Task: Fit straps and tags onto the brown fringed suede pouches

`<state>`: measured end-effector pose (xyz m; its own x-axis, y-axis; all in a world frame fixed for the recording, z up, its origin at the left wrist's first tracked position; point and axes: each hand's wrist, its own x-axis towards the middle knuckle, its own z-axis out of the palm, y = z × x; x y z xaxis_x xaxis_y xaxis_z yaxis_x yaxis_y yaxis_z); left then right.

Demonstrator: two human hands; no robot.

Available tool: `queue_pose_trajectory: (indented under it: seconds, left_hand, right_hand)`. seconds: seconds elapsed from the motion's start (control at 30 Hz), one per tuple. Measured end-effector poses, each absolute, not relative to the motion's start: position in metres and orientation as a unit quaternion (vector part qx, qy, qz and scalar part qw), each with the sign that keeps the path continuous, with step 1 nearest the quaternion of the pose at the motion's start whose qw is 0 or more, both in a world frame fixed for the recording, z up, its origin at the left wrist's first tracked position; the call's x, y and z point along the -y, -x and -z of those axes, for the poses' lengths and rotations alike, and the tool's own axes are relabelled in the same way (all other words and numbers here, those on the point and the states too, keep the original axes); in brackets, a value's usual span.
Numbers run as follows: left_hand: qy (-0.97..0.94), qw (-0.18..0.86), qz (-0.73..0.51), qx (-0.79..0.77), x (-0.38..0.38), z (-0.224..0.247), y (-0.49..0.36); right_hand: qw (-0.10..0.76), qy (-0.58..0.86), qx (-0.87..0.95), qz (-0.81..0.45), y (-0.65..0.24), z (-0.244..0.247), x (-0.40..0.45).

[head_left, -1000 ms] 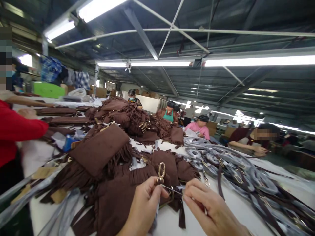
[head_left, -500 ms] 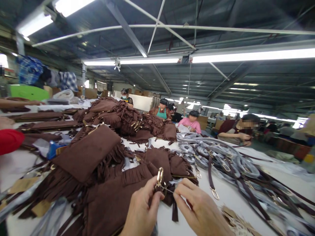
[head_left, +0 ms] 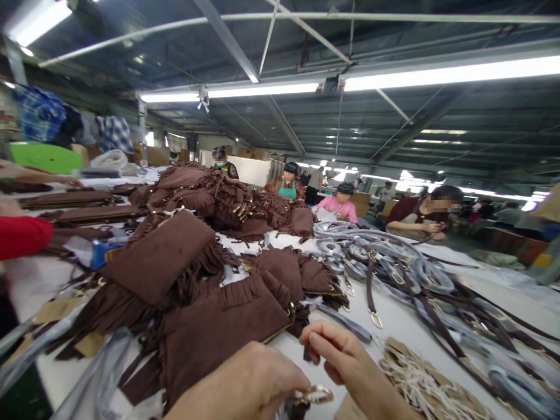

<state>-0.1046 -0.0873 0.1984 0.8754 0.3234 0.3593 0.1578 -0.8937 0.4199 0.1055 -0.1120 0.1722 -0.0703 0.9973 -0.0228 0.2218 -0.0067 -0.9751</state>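
At the bottom centre, my left hand (head_left: 258,373) is closed round a gold metal clasp (head_left: 320,395), which sticks out past the fingertips. Something dark hangs below it, cut off by the frame edge. My right hand (head_left: 343,359) is to the right and slightly higher, thumb and fingers pinched together. Whatever lies between them is hidden. A brown fringed bag (head_left: 214,326) lies flat just beyond my left hand. Beside the right hand's fingers, a dark strip shows against the white table. A pile of tags with white strings (head_left: 415,379) sits right of my right hand.
More brown fringed bags (head_left: 161,256) are heaped at the left and centre. Wrapped straps with gold buckles (head_left: 389,262) cover the table's right side. A red sleeve (head_left: 24,236) reaches in from the left. Several co-workers are beyond the table, one in a teal apron (head_left: 287,188).
My left hand has dropped toward the bottom edge with the clasp, which has tipped from upright to lying sideways. The thread between my hands no longer shows. The view has tilted slightly down.
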Motion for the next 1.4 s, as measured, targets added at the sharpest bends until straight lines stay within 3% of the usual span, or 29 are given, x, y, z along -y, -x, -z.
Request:
queue_pose_trajectory:
  seconds: [0.1,0.23,0.43,0.53,0.6,0.7,0.8,0.9,1.03,1.23,1.4]
  left_hand:
    - [-0.972,0.072,-0.184,-0.127,0.088,-0.2,0.108]
    - [-0.956,-0.014,-0.25,-0.151,0.089,-0.208,0.102]
    - [-0.944,0.041,-0.289,-0.156,0.09,-0.232,0.102]
    - [-0.927,0.065,-0.265,-0.258,0.082,-0.214,0.125]
    - [-0.911,0.04,-0.186,-0.366,0.074,-0.187,0.145]
    - [-0.89,0.025,-0.041,-0.454,0.062,-0.144,0.17]
    - [-0.887,0.054,-0.028,-0.457,0.047,-0.122,0.185]
    - [-0.864,0.142,-0.119,-0.468,0.029,-0.124,0.196]
    - [-0.846,0.201,-0.174,-0.461,0.013,-0.134,0.206]
    - [-0.825,0.245,-0.219,-0.459,0.011,-0.127,0.213]
    - [-0.795,0.31,-0.277,-0.441,0.008,-0.121,0.219]
  right_hand:
    - [0.438,0.489,0.533,-0.534,-0.096,-0.166,0.125]
    - [0.448,0.443,0.507,-0.588,-0.083,-0.166,0.14]
    - [0.483,0.444,0.593,-0.468,-0.076,-0.18,0.14]
    - [0.49,0.423,0.649,-0.399,-0.085,-0.184,0.141]
    - [0.492,0.407,0.638,-0.431,-0.094,-0.183,0.143]
    - [0.43,0.406,0.58,-0.56,-0.103,-0.181,0.145]
    - [0.303,0.444,0.573,-0.619,-0.095,-0.178,0.135]
    - [0.239,0.487,0.673,-0.503,-0.072,-0.17,0.114]
    - [0.243,0.447,0.812,-0.286,-0.037,-0.146,0.079]
    - [0.257,0.446,0.818,-0.258,-0.001,-0.105,0.051]
    - [0.253,0.481,0.809,-0.223,0.019,-0.1,0.046]
